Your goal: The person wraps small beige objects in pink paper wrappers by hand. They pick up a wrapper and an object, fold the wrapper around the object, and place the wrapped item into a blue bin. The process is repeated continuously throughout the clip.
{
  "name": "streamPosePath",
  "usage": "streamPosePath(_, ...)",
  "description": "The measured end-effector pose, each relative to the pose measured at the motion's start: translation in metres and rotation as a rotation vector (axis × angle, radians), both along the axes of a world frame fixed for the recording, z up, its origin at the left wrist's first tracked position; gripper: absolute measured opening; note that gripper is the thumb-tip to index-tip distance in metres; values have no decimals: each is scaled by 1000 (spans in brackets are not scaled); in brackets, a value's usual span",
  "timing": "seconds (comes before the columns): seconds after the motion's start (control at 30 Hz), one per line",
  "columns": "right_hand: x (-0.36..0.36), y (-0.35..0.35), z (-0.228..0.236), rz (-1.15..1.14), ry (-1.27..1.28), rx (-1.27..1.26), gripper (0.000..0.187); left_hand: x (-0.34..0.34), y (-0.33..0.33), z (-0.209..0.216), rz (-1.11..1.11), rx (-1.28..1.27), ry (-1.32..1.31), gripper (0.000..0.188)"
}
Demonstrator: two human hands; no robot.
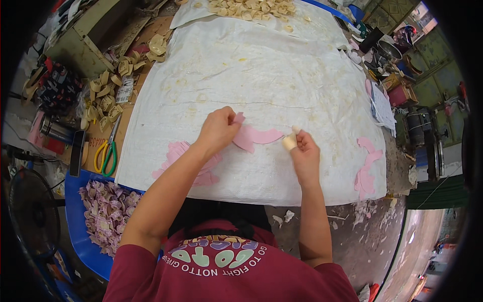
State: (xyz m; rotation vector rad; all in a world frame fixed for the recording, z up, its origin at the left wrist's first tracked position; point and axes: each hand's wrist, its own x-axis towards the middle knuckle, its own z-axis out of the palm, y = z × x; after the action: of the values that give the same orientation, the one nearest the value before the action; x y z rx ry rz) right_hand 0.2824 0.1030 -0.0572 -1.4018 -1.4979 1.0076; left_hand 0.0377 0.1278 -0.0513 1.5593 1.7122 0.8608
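A curved pink sheet piece (256,137), with pointed ends and a lobe on its near side, stretches between my hands above the white-covered table. My left hand (217,132) is closed, pinching its left part. My right hand (306,155) is at the other end with its fingers curled. Cream-coloured covers (289,142) show at its fingertips, touching or nearly touching the piece's right tip. Whether those fingers grip anything is hidden. Under and beside my left forearm lies a pile of similar pink pieces (173,157). More pink pieces (369,168) lie in a strip near the table's right edge.
White sheeting (261,75) covers the table. Cream moulded parts (251,9) are heaped at its far end, with others (105,100) at the left. Scissors (107,153) with yellow and green handles lie on the left edge. A blue tub (75,226) of purplish pieces stands below, near a fan (35,216).
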Motion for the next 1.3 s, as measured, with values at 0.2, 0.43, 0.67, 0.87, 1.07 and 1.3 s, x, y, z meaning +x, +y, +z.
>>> streamPosePath(0.2,-59,-10,46,164,546,44,50,-14,-30,24,210,-119,-763,22)
streamPosePath(0.43,-152,-75,43,460,133,427,55,-41,-72,43,451,42,-1456,39)
streamPosePath(0.67,-154,-82,60,580,328,74,40,-51,-104,55,357,49,-1575,44)
streamPosePath(0.87,-133,-71,81,490,214,420,41,-46,-130,69,263,107,-1420,50)
streamPosePath(1.07,-130,-65,92,518,48,769,47,-43,-153,85,135,116,-1418,39)
streamPosePath(1.3,-129,-68,98,504,52,789,44,-42,-156,89,85,129,-1366,39)
